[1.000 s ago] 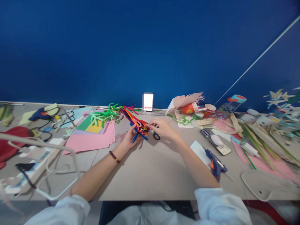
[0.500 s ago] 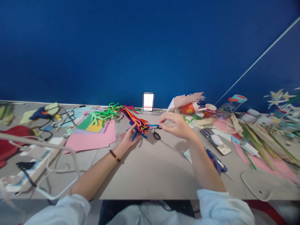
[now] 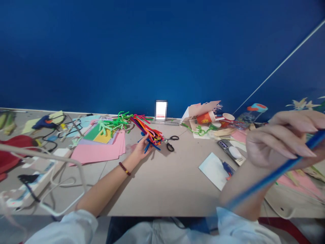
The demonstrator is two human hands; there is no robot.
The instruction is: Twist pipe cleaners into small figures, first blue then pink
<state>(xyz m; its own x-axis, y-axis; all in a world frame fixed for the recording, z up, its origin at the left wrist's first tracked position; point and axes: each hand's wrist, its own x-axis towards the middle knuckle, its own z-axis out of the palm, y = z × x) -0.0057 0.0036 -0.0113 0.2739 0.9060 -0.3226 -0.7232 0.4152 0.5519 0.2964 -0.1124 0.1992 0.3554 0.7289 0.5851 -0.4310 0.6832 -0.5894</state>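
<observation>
My left hand [image 3: 140,149] rests on the table with its fingers closed round the near end of a bundle of coloured pipe cleaners [image 3: 148,130]. My right hand [image 3: 279,139] is raised close to the camera at the right, pinching a single blue pipe cleaner [image 3: 269,176] that slants down toward my sleeve. Black-handled scissors [image 3: 170,142] lie just right of the bundle, touched by neither hand.
A stack of coloured paper [image 3: 101,145] lies left of the bundle with green pipe cleaners [image 3: 114,123] on it. A glue gun [image 3: 44,122], cables and a white wire rack [image 3: 50,176] fill the left. A white card [image 3: 214,165], phone [image 3: 230,149], paper cup [image 3: 207,118] and dried leaves crowd the right.
My right hand has pulled one blue pipe cleaner out of the bundle and lifted it far to the right, close to the camera. My left hand has stayed on the bundle.
</observation>
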